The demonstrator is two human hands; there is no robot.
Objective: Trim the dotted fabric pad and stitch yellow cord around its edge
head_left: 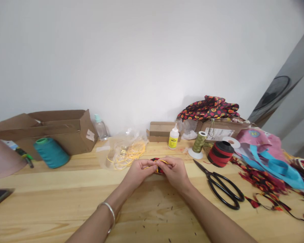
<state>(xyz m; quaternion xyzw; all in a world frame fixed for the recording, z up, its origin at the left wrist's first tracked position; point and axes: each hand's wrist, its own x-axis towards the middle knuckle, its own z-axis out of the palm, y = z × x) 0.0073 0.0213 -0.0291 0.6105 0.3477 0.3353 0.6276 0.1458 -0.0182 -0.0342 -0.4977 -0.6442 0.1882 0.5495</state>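
My left hand [142,171] and my right hand [174,171] meet above the wooden table, fingertips pinched close together. Between them is a small piece of dark fabric with a red and yellow pattern [160,170], partly hidden by my fingers. A thin yellow cord [164,161] runs across the fabric and through the fingers of both hands. Just beyond my left hand lies a loose tangle of yellow cord [129,155] with clear plastic. To the right of my right hand rest large black-handled scissors [221,185], blades partly apart.
A white glue bottle with a yellow label [173,138] stands behind my hands. Spools of olive thread [199,142], red and black cord [221,154] and teal thread [51,153] stand about. Cardboard boxes [63,131] line the wall. Fabric scraps [266,179] lie at right.
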